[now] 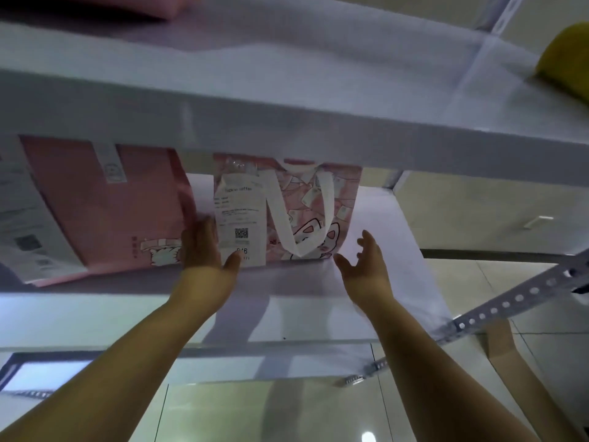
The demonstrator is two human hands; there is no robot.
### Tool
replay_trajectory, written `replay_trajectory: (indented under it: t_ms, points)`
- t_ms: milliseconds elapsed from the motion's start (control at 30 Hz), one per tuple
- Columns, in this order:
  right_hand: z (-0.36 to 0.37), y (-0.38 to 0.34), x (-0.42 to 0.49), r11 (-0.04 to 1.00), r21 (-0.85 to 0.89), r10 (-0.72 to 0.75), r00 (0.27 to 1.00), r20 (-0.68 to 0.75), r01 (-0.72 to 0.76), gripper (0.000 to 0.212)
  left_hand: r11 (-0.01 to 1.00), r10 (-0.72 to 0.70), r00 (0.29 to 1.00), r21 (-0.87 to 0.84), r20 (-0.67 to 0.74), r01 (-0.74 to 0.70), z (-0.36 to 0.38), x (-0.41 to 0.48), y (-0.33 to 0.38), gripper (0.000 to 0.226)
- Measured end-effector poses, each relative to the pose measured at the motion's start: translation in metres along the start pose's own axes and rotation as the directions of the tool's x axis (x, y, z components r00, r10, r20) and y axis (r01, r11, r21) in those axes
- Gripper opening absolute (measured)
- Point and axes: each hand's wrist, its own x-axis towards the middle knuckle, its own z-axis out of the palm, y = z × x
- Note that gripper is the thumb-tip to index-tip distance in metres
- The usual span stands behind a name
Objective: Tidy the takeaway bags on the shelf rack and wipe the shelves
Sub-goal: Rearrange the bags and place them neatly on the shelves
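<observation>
So the whole thing comes down to the small cat-print bag (306, 212) sitting right between the two hands. It stands upright on the middle shelf (385, 250), wide face toward the camera, with a receipt (239, 218) stuck on the front and a white handle (287, 218) flopped down over it.

The left hand (204, 250) is the nearer one. Its fingers (200, 231) are straight and slid into the gap between this bag and the big pink bag (105, 202) next door, flat against the small bag's left edge, with the thumb out across the front bottom corner.

The right hand (363, 263) hangs just off the bag's right edge, fingers spread and loose. As far as I can tell it isn't touching, and it holds nothing.

My guess is the right hand needs to close in leftward so the bag gets squeezed from both sides, then slid or lifted. Watch the upper shelf (287, 129), it's tight overhead.
</observation>
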Motion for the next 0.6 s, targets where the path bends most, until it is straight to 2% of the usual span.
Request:
replay_trajectory:
  t_ms: [100, 200, 267, 433, 500, 600]
  points:
    - [0.008, -0.001, 0.015, 0.999, -0.033, -0.032, 0.998, 0.058, 0.034, 0.081, 1.0, 0.001, 1.0, 0.002, -0.002, -0.001, 0.011, 0.01, -0.009, 0.061]
    - [0.01, -0.002, 0.019, 0.994, 0.009, -0.109, 0.989, 0.104, 0.109, 0.062, 0.996, -0.016, 1.0, -0.085, -0.023, 0.014, 0.017, 0.013, -0.015, 0.06]
    - [0.008, -0.002, 0.02, 0.991, 0.111, -0.087, 0.991, 0.105, 0.075, 0.049, 0.987, -0.048, 0.999, -0.152, -0.011, 0.046, 0.019, 0.013, -0.018, 0.059]
    - [-0.009, 0.001, -0.002, 0.976, 0.219, -0.006, 1.0, 0.02, 0.002, 0.029, 0.958, -0.017, 0.998, -0.284, 0.067, 0.036, 0.012, -0.007, -0.016, 0.049]
    - [-0.02, 0.004, -0.021, 0.965, 0.259, 0.03, 1.0, -0.008, -0.027, 0.025, 0.955, -0.017, 0.997, -0.293, 0.078, 0.04, 0.007, -0.019, -0.011, 0.043]
    - [-0.033, 0.011, -0.054, 0.977, 0.209, 0.064, 0.996, -0.065, -0.049, 0.018, 0.963, -0.066, 0.993, -0.255, 0.1, 0.09, -0.001, -0.041, -0.004, 0.031]
